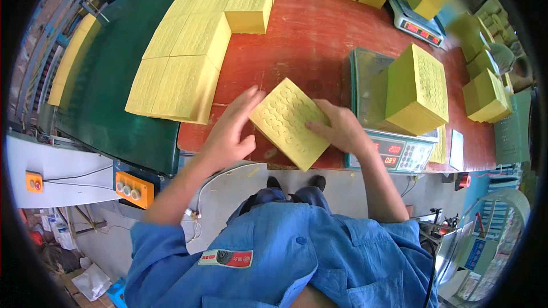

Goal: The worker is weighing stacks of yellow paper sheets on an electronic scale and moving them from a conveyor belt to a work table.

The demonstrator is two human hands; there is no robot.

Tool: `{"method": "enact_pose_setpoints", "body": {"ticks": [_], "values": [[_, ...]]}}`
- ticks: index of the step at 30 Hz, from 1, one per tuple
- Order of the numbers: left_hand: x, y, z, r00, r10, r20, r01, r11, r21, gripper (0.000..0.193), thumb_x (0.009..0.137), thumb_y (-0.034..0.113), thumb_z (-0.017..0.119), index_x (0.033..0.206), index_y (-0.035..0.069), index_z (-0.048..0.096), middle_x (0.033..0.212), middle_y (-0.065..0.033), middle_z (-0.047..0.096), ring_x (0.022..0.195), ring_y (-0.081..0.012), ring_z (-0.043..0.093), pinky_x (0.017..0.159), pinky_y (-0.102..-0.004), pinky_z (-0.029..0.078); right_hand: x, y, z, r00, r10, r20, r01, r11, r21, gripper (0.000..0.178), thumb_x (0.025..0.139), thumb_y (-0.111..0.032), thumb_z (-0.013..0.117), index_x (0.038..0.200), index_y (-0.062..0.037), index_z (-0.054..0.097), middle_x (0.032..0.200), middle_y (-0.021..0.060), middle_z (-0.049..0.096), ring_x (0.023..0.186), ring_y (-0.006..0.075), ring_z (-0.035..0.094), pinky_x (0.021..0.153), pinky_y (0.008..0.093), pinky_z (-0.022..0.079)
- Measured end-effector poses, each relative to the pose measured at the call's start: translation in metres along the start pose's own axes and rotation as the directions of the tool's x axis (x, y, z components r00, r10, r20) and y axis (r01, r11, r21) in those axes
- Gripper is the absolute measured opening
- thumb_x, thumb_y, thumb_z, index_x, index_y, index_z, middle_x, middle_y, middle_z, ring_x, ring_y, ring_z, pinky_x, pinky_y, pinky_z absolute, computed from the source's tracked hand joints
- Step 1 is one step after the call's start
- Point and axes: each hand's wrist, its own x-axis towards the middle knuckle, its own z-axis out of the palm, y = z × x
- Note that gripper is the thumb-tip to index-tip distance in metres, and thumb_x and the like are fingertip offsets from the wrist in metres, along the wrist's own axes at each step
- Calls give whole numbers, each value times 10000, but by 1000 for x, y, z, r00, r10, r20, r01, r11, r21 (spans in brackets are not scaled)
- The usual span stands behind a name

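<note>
Your right hand grips the yellow, embossed, rectangular paper block, thumb on top, at the near edge of the flat red tabletop. Your left hand, thumb spread from fingers, is beside it; contact is unclear.

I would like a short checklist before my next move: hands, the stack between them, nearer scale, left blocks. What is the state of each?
1. Right hand on the yellow stack: ok, thumb on its top.
2. Left hand touching the stack: cannot tell; it is at the left corner.
3. Nearer scale free: not ok, a yellow block stands there.
4. Its display lit: ok, red digits.
5. Left blocks side by side: ok.
</note>
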Motion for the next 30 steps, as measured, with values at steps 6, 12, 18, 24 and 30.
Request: {"method": "enact_pose_setpoints", "body": {"ticks": [6, 12, 18, 24, 30], "values": [[-95, 43, 77, 570, -787, 237, 499, 102, -861, 801, 939, 375, 589, 1531, 71, 143, 1452, -163, 379, 1322, -287, 413, 1075, -457, 339, -58, -4, 25, 988, 26, -151, -23, 999, 25, 537, 823, -273, 708, 1256, -7, 536, 1085, 241, 648, 999, 387, 641, 837, 433, 514], [-91, 43, 123, 737, -669, 99, 307, 201, -930, 675, 933, 272, 569, 1492, 94, 234, 1409, -114, 447, 1270, -245, 478, 1053, -407, 394, -81, 13, 52, 960, -121, -252, 140, 989, 56, 586, 796, -351, 724, 1197, 25, 521, 994, 254, 641, 907, 404, 643, 793, 455, 528], [-120, 54, 150, 685, -727, 45, 117, 48, -992, 537, 953, 240, 524, 1428, 72, 339, 1362, -131, 490, 1257, -272, 495, 1054, -409, 410, -107, 34, 36, 990, -110, -88, 137, 893, 428, 643, 885, -411, 651, 1318, 31, 475, 1102, 274, 619, 1015, 411, 613, 875, 441, 497], [-129, 97, 167, 757, -591, -279, 35, 463, -886, 559, 980, 455, 443, 1379, 65, 418, 1344, -142, 524, 1199, -257, 545, 996, -431, 459, -140, 85, -2, 994, -79, 69, 29, 838, 544, 673, 935, -479, 579, 1367, 25, 464, 1121, 249, 641, 920, 294, 656, 770, 385, 532], [1, 210, 112, 935, -312, -170, 157, 792, -590, 494, 988, 373, 448, 1325, 12, 467, 1246, -119, 593, 1108, -198, 591, 929, -331, 482, -163, 55, -138, 945, -247, -214, 318, 546, 775, 610, 972, -364, 587, 1401, 31, 406, 1181, 136, 613, 1060, 172, 567, 906, 325, 478]]}}
